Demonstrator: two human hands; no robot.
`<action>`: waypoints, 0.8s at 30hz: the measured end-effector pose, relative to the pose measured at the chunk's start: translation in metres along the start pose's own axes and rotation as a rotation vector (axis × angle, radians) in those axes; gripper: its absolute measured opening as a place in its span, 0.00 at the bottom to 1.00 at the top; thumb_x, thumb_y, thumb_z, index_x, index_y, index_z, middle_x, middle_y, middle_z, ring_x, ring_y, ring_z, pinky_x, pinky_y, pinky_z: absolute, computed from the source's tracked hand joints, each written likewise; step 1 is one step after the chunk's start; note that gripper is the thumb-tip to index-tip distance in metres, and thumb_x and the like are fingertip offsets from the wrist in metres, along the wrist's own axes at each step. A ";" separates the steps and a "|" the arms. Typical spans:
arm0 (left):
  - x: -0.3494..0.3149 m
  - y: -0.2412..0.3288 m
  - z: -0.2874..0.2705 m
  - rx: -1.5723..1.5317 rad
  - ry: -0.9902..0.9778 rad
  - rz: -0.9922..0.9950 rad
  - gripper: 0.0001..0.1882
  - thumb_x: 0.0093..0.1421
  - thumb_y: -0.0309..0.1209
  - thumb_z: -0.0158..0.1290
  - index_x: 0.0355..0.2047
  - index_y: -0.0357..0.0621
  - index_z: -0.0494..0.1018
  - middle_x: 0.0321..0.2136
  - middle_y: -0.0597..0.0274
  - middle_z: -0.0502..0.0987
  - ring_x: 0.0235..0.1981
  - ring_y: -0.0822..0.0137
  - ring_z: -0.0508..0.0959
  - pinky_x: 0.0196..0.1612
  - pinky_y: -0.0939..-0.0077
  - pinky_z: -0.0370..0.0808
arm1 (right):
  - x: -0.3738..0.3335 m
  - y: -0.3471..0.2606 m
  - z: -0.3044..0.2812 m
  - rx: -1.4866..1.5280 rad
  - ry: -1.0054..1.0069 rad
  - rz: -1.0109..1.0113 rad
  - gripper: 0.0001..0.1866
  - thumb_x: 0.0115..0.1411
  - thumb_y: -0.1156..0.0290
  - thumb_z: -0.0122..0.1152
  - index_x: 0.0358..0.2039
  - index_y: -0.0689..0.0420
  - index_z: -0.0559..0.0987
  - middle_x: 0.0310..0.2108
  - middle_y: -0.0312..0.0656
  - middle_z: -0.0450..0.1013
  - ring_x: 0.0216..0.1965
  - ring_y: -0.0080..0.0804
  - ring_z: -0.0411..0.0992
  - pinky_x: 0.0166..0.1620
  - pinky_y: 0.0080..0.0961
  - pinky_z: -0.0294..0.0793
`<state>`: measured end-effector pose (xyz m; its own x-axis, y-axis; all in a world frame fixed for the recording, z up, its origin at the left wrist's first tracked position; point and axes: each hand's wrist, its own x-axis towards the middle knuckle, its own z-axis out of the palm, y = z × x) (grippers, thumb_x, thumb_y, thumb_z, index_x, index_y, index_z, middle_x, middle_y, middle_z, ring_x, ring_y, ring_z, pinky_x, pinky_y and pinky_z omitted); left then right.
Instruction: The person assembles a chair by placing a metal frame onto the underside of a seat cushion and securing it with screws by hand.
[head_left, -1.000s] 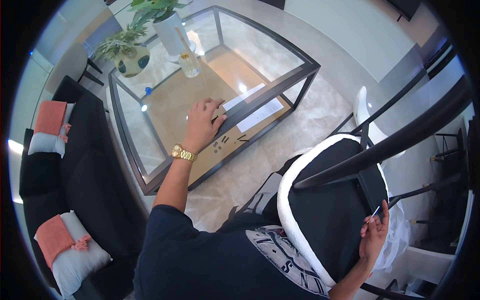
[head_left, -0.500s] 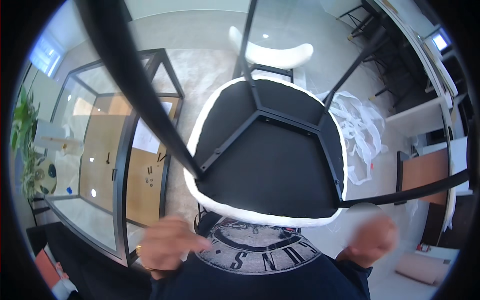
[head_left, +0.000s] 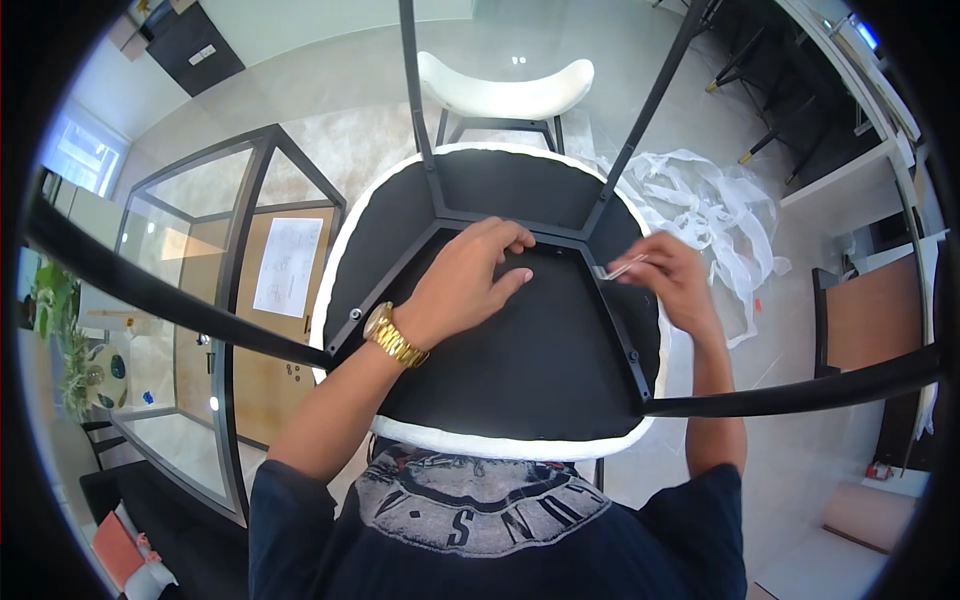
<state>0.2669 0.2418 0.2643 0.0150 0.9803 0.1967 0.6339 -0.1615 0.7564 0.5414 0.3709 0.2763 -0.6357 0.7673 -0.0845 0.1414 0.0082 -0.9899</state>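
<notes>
An upturned chair seat [head_left: 490,330] with a black underside and white rim lies in front of me. A black metal leg frame [head_left: 615,315] is set on it, its legs rising outward. My left hand [head_left: 465,275] reaches over the seat, fingertips at the frame's far crossbar, thumb spread apart and nothing visible in it. My right hand [head_left: 675,280] pinches a small silver hex key [head_left: 627,266] above the frame's right bar. The tool's tip is near the frame's far right corner; whether it touches a bolt I cannot tell.
A glass-topped table [head_left: 235,330] on the left bears a paper sheet [head_left: 290,265] and small hardware on its wooden shelf. Beyond the seat stands a white chair [head_left: 505,90]. Crumpled white wrapping [head_left: 710,220] lies on the floor at right. Bar stools [head_left: 770,110] stand far right.
Both hands have moved from beside my body up over the chair's underside. The hex key now shows in the right hand. The chair appears shifted left in view.
</notes>
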 end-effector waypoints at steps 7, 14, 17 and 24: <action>0.024 -0.015 0.029 0.381 0.073 0.236 0.29 0.55 0.39 0.69 0.55 0.44 0.74 0.53 0.59 0.76 0.51 0.57 0.76 0.58 0.60 0.68 | 0.028 0.009 0.019 -0.582 -0.125 -0.197 0.05 0.61 0.77 0.67 0.38 0.62 0.84 0.36 0.41 0.81 0.38 0.33 0.79 0.43 0.27 0.76; 0.033 -0.034 0.050 0.387 0.039 0.257 0.33 0.56 0.48 0.67 0.57 0.44 0.74 0.55 0.59 0.77 0.57 0.59 0.75 0.63 0.56 0.62 | 0.010 0.042 0.025 -0.414 0.037 -0.294 0.05 0.59 0.78 0.69 0.37 0.61 0.84 0.35 0.42 0.82 0.36 0.36 0.79 0.42 0.30 0.77; 0.033 -0.037 0.053 0.394 0.064 0.265 0.33 0.56 0.48 0.67 0.56 0.43 0.74 0.54 0.59 0.78 0.57 0.60 0.75 0.62 0.57 0.62 | 0.011 0.045 0.025 -0.411 0.031 -0.319 0.05 0.59 0.79 0.70 0.37 0.62 0.84 0.36 0.42 0.82 0.38 0.34 0.78 0.44 0.29 0.77; 0.033 -0.039 0.052 0.392 0.085 0.293 0.32 0.56 0.49 0.66 0.56 0.44 0.75 0.53 0.59 0.78 0.55 0.61 0.76 0.60 0.58 0.64 | 0.013 0.047 0.027 -0.380 0.039 -0.280 0.06 0.58 0.81 0.70 0.36 0.62 0.84 0.37 0.41 0.82 0.41 0.32 0.77 0.46 0.28 0.77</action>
<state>0.2827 0.2864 0.2089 0.1837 0.8847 0.4284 0.8557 -0.3583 0.3732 0.5192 0.3635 0.2258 -0.6613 0.7254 0.1911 0.2407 0.4465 -0.8618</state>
